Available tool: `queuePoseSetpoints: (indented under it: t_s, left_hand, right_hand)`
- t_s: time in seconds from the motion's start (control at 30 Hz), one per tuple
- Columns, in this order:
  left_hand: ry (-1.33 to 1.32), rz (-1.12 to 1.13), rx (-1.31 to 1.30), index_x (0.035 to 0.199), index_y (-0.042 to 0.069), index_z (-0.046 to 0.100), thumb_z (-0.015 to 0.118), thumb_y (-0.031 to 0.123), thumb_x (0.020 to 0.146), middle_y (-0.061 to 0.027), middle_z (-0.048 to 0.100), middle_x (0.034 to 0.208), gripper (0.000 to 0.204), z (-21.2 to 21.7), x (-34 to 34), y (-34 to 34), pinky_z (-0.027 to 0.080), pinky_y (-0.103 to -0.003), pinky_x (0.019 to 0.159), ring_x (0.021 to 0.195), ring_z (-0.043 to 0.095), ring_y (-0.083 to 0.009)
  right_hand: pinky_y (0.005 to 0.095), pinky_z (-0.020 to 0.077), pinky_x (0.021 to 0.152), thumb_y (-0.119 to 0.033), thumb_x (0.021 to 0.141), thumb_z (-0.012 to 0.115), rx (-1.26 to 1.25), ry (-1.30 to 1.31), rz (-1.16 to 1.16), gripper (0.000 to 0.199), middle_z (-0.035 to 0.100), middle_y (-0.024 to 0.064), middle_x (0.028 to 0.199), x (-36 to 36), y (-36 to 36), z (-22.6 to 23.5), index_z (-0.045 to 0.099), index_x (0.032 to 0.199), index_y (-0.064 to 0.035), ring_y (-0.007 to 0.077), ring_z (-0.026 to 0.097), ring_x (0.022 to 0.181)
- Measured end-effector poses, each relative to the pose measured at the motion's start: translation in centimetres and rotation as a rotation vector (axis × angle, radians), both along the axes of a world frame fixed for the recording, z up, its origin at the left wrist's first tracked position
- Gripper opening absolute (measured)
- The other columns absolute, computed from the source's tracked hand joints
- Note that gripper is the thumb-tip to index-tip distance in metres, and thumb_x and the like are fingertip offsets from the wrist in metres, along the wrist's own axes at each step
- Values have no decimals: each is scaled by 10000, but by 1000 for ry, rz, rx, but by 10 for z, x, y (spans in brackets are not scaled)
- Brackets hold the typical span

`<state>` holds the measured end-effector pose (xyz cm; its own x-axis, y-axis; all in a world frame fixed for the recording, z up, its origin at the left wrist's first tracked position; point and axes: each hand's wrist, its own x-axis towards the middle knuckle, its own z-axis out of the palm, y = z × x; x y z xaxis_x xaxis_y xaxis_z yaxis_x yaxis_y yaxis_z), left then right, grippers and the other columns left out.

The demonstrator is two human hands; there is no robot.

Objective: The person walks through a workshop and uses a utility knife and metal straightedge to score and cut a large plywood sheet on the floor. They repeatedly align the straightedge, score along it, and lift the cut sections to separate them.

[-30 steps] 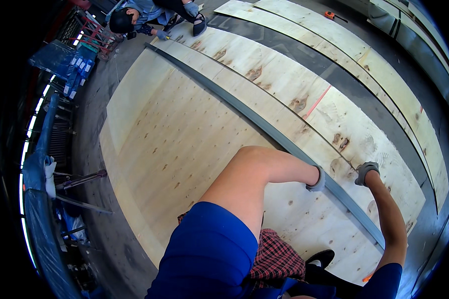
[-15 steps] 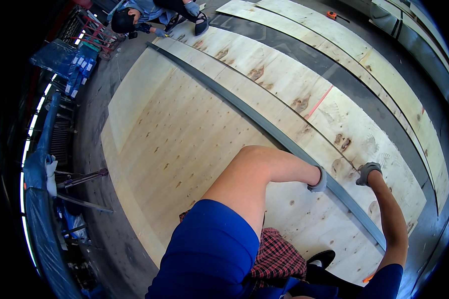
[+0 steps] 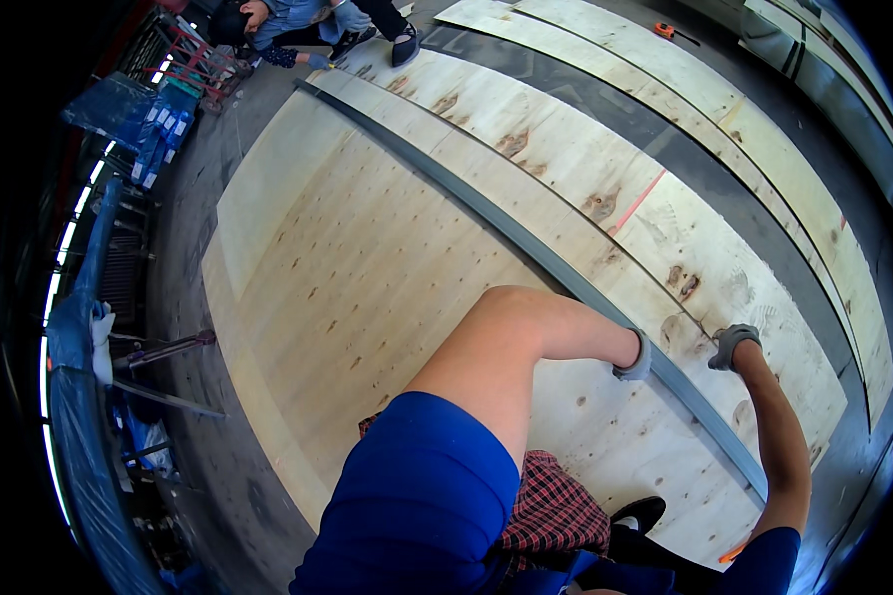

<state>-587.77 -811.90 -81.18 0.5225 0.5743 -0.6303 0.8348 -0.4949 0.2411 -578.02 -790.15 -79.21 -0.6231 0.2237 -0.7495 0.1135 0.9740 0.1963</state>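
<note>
A long grey metal bar (image 3: 486, 210) lies slantwise across a large plywood sheet (image 3: 367, 248). My left hand (image 3: 633, 359), in a grey glove, is down at the bar's near half; its fingers are hidden behind the wrist. Further right, my right hand (image 3: 734, 347), also gloved, is closed low over the plywood, close to a dark straight line (image 3: 605, 236) running alongside the bar. What its fingers hold, if anything, cannot be made out. At the bar's far end another person's gloved hand (image 3: 318, 61) is low, with something small and yellow by the fingers.
The other person (image 3: 298, 20) crouches at the far edge, feet on the plywood. Narrow plywood strips (image 3: 665, 109) lie to the right, with an orange tape measure (image 3: 664, 30) beyond. Blue-wrapped goods (image 3: 79, 397) and a red hand truck (image 3: 198, 59) stand left. My shoe (image 3: 640, 513) is on the sheet.
The other person's head and body have shifted slightly to the left and up. My hands and the bar have stayed practically in place.
</note>
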Motion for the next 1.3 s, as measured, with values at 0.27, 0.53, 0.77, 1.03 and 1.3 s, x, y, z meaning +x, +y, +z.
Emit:
queuePoseSetpoints:
  t_s: [0.27,0.53,0.77,1.03,1.3]
  left_hand:
    - [-8,-2,6,901,70,720,663,209,706,-120,694,931,246,0,1,1,524,-430,671,841,662,-303]
    - [10,-7,-41,926,66,717,659,186,705,-133,689,952,258,-4,2,0,523,-435,679,862,660,-309]
    - [31,-21,-65,941,67,714,647,193,718,-128,687,971,265,0,5,5,516,-442,692,885,654,-311]
    - [31,-7,-74,983,60,701,677,233,706,-137,676,1006,327,-8,6,5,515,-439,735,909,643,-314]
    - [19,-7,-18,927,70,718,646,190,715,-127,691,953,254,-1,4,1,520,-440,688,876,657,-310]
  right_hand:
    - [386,499,802,-481,588,662,15,-36,2,593,672,159,975,-3,0,1,666,1042,-100,309,642,913]
    - [386,500,802,-475,588,666,8,-36,13,577,672,160,974,-7,-6,-1,673,1024,-96,307,643,910]
    - [387,501,804,-482,583,673,5,-43,12,583,673,158,969,-6,-3,-1,672,1021,-96,308,643,912]
    - [387,500,810,-486,585,673,1,-47,7,593,671,159,981,-8,-5,-1,669,1035,-99,311,642,918]
    - [388,499,819,-490,584,673,-15,-58,-11,608,669,164,991,-8,-4,3,665,1049,-98,311,640,925]
